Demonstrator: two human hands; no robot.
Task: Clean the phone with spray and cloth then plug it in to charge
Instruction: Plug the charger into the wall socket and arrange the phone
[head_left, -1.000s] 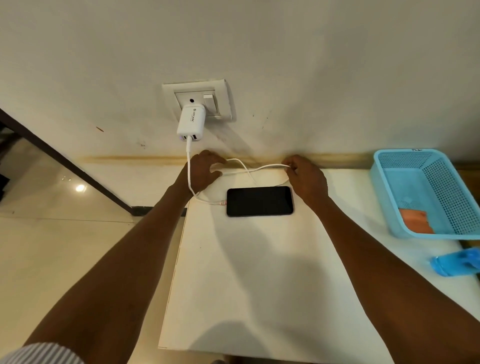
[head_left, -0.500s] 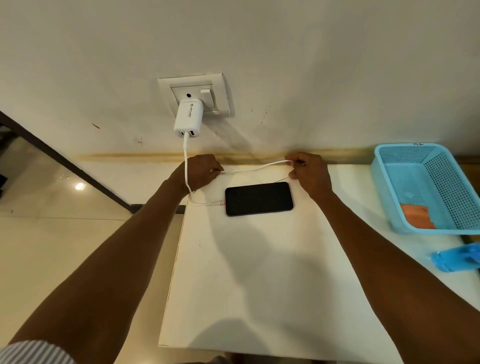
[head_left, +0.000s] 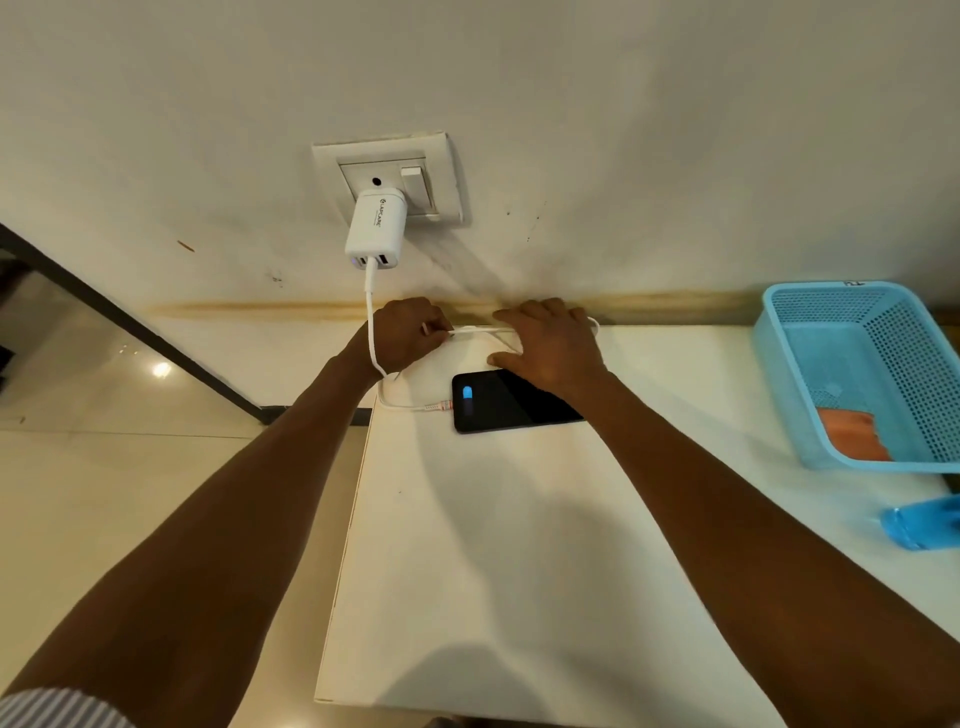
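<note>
A black phone (head_left: 498, 408) lies flat on the white table (head_left: 493, 545) near the wall, a blue charging symbol lit at its left end. A white cable (head_left: 370, 322) runs from the white charger (head_left: 375, 228) in the wall socket (head_left: 415, 176) down to the phone's left end. My left hand (head_left: 405, 335) pinches a loop of this cable beside the wall. My right hand (head_left: 550, 343) lies flat with spread fingers over the cable's slack, its heel covering the phone's far right corner.
A light blue perforated basket (head_left: 779, 364) stands at the right with an orange cloth (head_left: 852, 434) inside. A blue spray bottle (head_left: 922, 522) lies at the right edge. The table's left edge drops to a glossy floor (head_left: 130, 493).
The phone's screen has lit with a blue charging symbol. My right hand let go of the cable end and moved left, flattening over the slack. The left hand stays on the loop.
</note>
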